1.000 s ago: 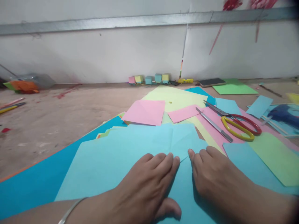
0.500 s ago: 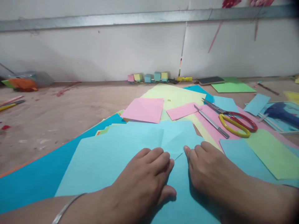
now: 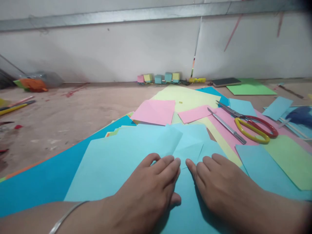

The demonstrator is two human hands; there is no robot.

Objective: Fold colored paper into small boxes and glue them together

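A light blue sheet of paper with creases and a raised flap lies over a larger light blue sheet. My left hand bends its fingers down onto the near edge of the creased paper, its thumb partly tucked below. Just to the right, my right hand is curled, with its thumb and forefinger pressing the same edge. A narrow gap separates the two hands. Whether paper is pinched under the fingers is partly hidden.
Right of the hands lie scissors with red and yellow handles and a metal craft knife. Pink paper and green paper lie around. Small paper blocks stand by the wall, near a dark phone.
Both hands have shifted slightly along the paper edge and closer together. The creased flap now stands out more above them. The view has turned a little to the left.
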